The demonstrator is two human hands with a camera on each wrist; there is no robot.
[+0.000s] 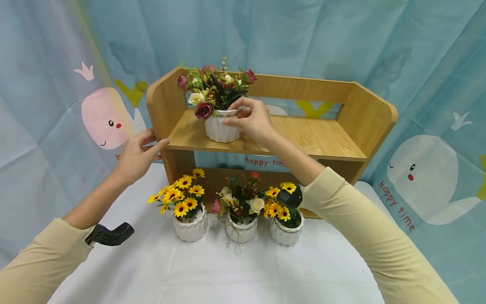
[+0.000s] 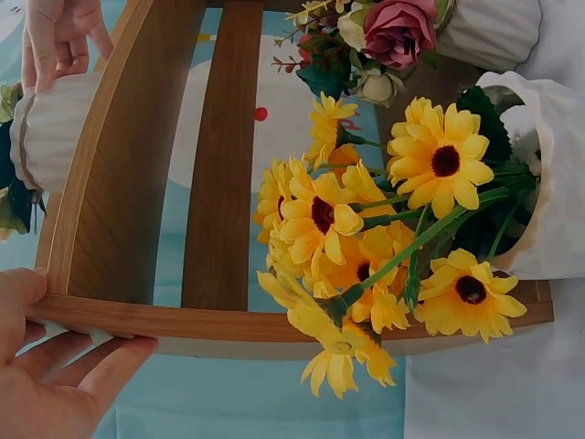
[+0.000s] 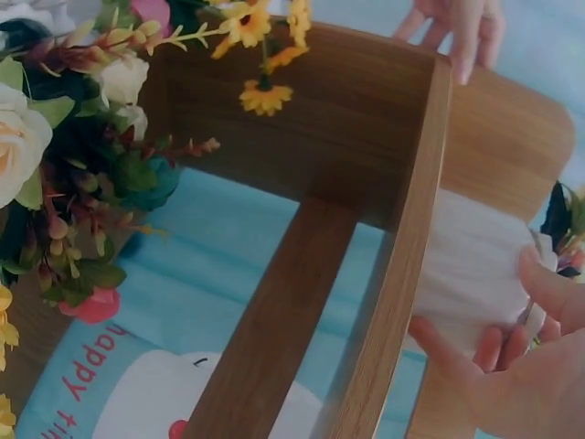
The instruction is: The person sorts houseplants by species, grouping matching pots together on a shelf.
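A white ribbed pot (image 1: 222, 128) filled with purple and cream artificial roses (image 1: 212, 90) stands upright toward the left of the wooden shelf's upper board. My right hand (image 1: 252, 118) holds this pot by its right side, thumb low on the wall and fingers at the rim. In the right wrist view, thumb and fingers lie around the pot (image 3: 466, 274). My left hand (image 1: 138, 154) grips the front edge of the shelf's left side panel (image 1: 161, 101); the left wrist view shows the thumb on one face of the wood and the fingers on the other.
Below, in front of the lower level, stand a left sunflower pot (image 1: 191, 226), a middle rose pot (image 1: 241, 230) with twine, and a right sunflower pot (image 1: 287, 234). A white cloth (image 1: 212, 274) covers the table. Blue printed curtains (image 1: 303, 38) hang behind and beside the shelf.
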